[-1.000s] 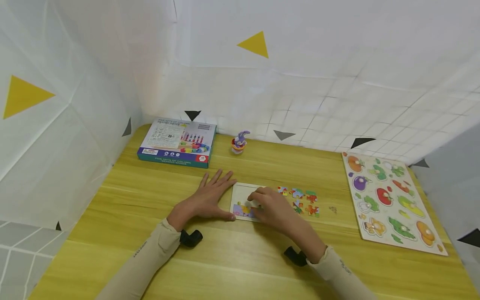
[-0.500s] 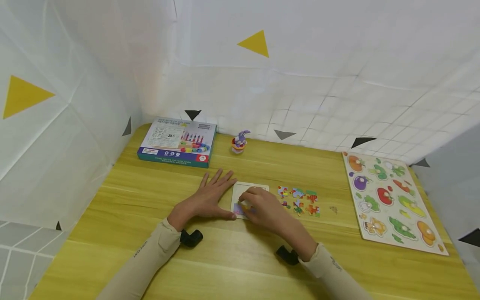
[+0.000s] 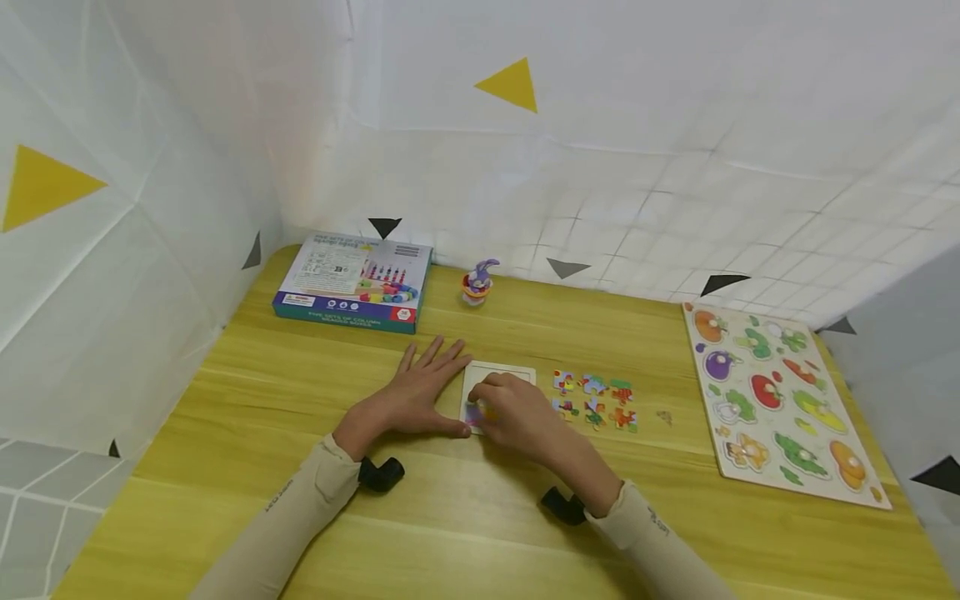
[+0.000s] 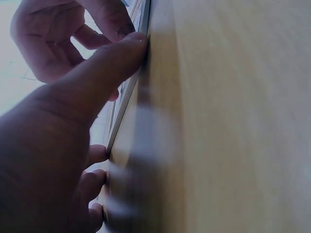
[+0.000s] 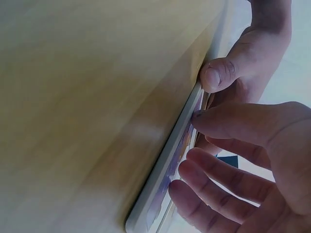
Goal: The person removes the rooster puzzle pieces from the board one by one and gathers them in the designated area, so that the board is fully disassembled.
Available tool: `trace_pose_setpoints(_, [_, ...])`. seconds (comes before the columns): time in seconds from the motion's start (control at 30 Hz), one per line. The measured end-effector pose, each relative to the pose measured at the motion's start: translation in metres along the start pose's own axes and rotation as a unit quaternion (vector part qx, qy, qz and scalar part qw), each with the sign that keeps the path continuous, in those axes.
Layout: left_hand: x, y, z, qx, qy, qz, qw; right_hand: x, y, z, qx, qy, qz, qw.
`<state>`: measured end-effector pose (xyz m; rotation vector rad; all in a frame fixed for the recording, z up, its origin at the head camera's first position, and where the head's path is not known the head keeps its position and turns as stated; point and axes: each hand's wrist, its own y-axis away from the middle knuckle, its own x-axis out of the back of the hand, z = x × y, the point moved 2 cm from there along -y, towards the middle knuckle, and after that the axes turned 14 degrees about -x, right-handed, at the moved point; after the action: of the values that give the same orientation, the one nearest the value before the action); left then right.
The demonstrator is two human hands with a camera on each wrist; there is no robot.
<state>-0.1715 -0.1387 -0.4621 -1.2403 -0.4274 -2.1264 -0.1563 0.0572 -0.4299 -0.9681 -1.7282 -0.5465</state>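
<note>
My left hand (image 3: 405,400) lies with spread fingers on the table, its thumb and index fingertip at the left edge of a small square puzzle tray (image 3: 501,365). A purple and yellow picture strip (image 3: 473,415) shows along the tray's near side. Over that strip is my right hand (image 3: 517,417), partly covering it. In the right wrist view its thumb (image 5: 218,121) presses down on the picture near my left thumb (image 5: 218,75), while the other fingers are loosely bent over the tray. No piece shows between them. Several loose jigsaw pieces (image 3: 595,412) lie right of the tray.
A large vegetable peg board (image 3: 750,442) lies at the right. At the back left is a boxed bead set (image 3: 348,283), with a purple rabbit toy (image 3: 477,283) beside it. A small brownish scrap (image 3: 664,417) lies right of the loose pieces.
My right hand has slid left across the tray toward my left thumb, uncovering the tray's far right corner and more loose pieces. My left hand has kept its place.
</note>
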Motion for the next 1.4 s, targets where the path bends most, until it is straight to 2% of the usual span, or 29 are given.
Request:
trace_pose_setpoints(0.3, [0.0011, 0.0002, -0.0005, -0.003, -0.007, 0.003, 1.0000, -0.0008, -0.0020, -0.0032, 0.009, -0.017, -0.017, 0.9997])
trace_pose_setpoints(0.57, [0.0006, 0.0002, -0.0008, -0.001, -0.007, 0.003, 1.0000, -0.0026, -0.0034, -0.0029, -0.008, -0.014, -0.027, 0.9995])
trace_pose_setpoints(1.4, [0.0000, 0.0004, -0.0007, -0.007, -0.006, 0.006, 0.9999, -0.0025, 0.0023, -0.0085, -0.038, -0.013, 0.001, 0.9992])
